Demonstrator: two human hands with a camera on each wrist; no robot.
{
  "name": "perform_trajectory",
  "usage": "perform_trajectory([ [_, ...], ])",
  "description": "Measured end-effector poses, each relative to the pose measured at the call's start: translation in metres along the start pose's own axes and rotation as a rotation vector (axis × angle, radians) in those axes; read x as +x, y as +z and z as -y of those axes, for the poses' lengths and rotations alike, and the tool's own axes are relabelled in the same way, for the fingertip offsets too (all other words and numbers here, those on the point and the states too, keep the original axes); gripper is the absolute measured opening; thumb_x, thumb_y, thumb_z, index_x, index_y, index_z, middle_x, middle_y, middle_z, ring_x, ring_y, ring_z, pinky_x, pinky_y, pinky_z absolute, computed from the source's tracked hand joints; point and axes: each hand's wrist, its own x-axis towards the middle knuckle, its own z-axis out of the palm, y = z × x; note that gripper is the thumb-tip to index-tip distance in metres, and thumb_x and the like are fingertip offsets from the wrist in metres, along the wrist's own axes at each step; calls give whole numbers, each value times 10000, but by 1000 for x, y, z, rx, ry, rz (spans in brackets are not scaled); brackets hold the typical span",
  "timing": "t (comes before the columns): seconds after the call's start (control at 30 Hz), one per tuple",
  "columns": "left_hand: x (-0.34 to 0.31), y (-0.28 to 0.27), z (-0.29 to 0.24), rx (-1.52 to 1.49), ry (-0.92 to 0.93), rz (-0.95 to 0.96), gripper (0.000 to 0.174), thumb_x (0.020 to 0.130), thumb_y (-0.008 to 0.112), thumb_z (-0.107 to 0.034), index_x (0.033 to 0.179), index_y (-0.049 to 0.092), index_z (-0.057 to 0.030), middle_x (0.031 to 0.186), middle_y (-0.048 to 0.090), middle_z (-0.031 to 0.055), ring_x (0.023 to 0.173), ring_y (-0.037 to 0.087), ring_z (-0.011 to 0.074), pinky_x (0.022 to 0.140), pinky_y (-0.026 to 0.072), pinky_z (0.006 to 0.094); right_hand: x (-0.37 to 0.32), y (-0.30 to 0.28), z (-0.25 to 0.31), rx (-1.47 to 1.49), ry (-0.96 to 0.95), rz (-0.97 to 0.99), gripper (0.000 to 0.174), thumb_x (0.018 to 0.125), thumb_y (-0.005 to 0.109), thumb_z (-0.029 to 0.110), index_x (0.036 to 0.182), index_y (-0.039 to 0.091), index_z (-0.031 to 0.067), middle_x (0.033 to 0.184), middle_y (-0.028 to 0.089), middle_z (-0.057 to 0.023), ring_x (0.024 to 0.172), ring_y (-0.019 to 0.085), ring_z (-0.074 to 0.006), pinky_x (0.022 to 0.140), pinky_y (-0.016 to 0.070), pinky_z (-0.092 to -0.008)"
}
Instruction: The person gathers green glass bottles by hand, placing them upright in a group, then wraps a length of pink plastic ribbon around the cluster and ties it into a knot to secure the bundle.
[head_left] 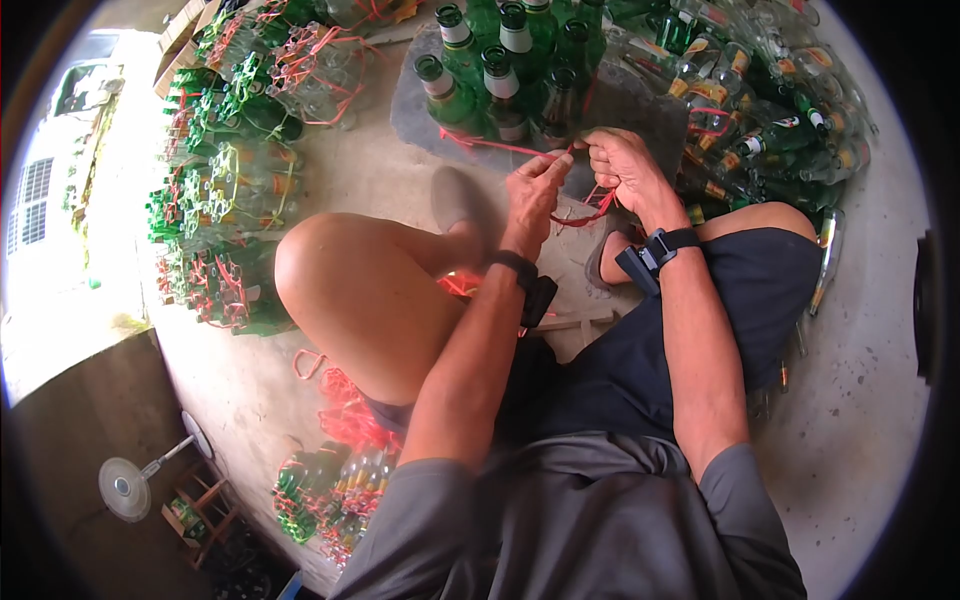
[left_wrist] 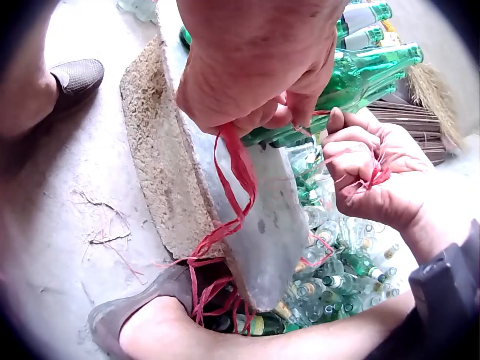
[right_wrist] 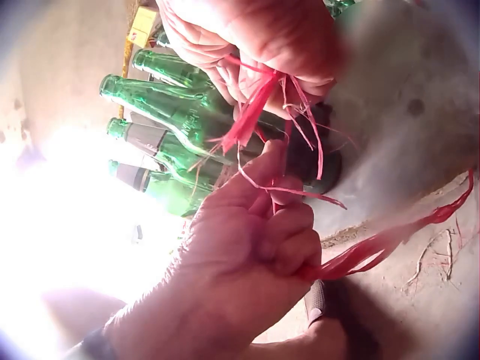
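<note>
Close together at the near edge of a stone slab (head_left: 415, 105), both hands hold red plastic twine (head_left: 590, 217). My left hand (head_left: 533, 200) pinches a strand between thumb and fingers; a longer tail hangs from it, seen in the left wrist view as a loose red ribbon (left_wrist: 241, 172). Curled fingers of my right hand (head_left: 628, 170) grip the twine's other part, frayed ends (right_wrist: 259, 112) sticking out below them in the right wrist view. Just beyond stands a cluster of upright green glass bottles (head_left: 455, 100) on the slab, with twine running around its lower part.
Loose bottles (head_left: 770, 140) lie heaped at the right. Tied bundles of bottles (head_left: 235, 190) line the left, with another bundle (head_left: 330, 490) behind the left leg, near a tangle of red twine (head_left: 350, 410). A fan (head_left: 125, 488) stands at lower left.
</note>
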Motion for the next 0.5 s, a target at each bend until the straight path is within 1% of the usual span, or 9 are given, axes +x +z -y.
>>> perform_trajectory([
  [0.1, 1, 3, 1, -44, -19, -19, 227, 895, 712, -257, 817, 636, -57, 645, 478, -58, 492, 357, 38, 449, 229, 225, 3, -4, -2, 94, 25, 5, 136, 907, 599, 135, 843, 622, 17, 585, 399, 81, 460, 293, -35, 418, 230, -225],
  [0.23, 4, -3, 8, -109, -104, 2, 155, 887, 706, -183, 871, 651, -39, 674, 506, -37, 514, 410, 54, 446, 280, 241, 3, -11, -4, 224, 6, 7, 184, 938, 607, 188, 912, 635, 8, 638, 507, 31, 500, 435, -68, 451, 379, -239],
  [0.27, 9, -7, 17, -11, 32, 51, 113, 885, 687, -137, 921, 660, -34, 701, 523, -24, 538, 444, 60, 455, 317, 247, 2, -13, -4, 276, -9, 4, 206, 943, 614, 209, 931, 643, 5, 661, 552, 11, 520, 499, -83, 470, 437, -247],
  [0.3, 15, -11, 28, 87, 169, 99, 107, 883, 668, -90, 970, 668, -28, 728, 539, -11, 562, 478, 66, 464, 353, 254, 3, -16, -6, 276, -10, 2, 206, 943, 614, 209, 931, 643, 5, 661, 552, 11, 520, 499, -83, 470, 437, -247],
  [0.33, 19, -15, 33, 87, 169, 101, 107, 883, 668, -90, 970, 668, -28, 728, 539, -11, 562, 478, 66, 464, 353, 254, 4, -21, -8, 331, -9, 13, 226, 946, 616, 228, 958, 649, 5, 710, 599, -10, 574, 562, -119, 526, 493, -275],
  [0.4, 23, -21, 36, 340, 395, 161, 210, 873, 633, -22, 1078, 673, -39, 780, 561, 8, 606, 525, 79, 494, 406, 254, 5, -24, -11, 387, -10, 24, 248, 949, 619, 248, 986, 656, 6, 760, 646, -31, 628, 624, -155, 581, 548, -303],
  [0.43, 23, -19, 35, 341, 395, 162, 210, 873, 633, -22, 1078, 673, -39, 780, 561, 8, 606, 525, 79, 494, 406, 254, 3, -23, -12, 451, -20, 16, 256, 948, 618, 256, 1001, 660, 10, 812, 666, -47, 704, 652, -188, 660, 565, -342],
  [0.47, 22, -17, 35, 215, 248, 133, 167, 876, 638, -32, 1039, 673, -39, 782, 563, 6, 595, 517, 79, 489, 395, 247, 2, -22, -12, 515, -30, 9, 264, 948, 617, 264, 1016, 663, 14, 864, 687, -62, 781, 679, -221, 739, 581, -380],
  [0.5, 19, -14, 31, 90, 100, 105, 124, 879, 643, -42, 1000, 673, -38, 784, 566, 4, 584, 509, 80, 485, 383, 240, 3, -24, -14, 516, -32, 7, 264, 948, 617, 264, 1016, 663, 14, 864, 687, -62, 781, 679, -221, 739, 581, -380],
])
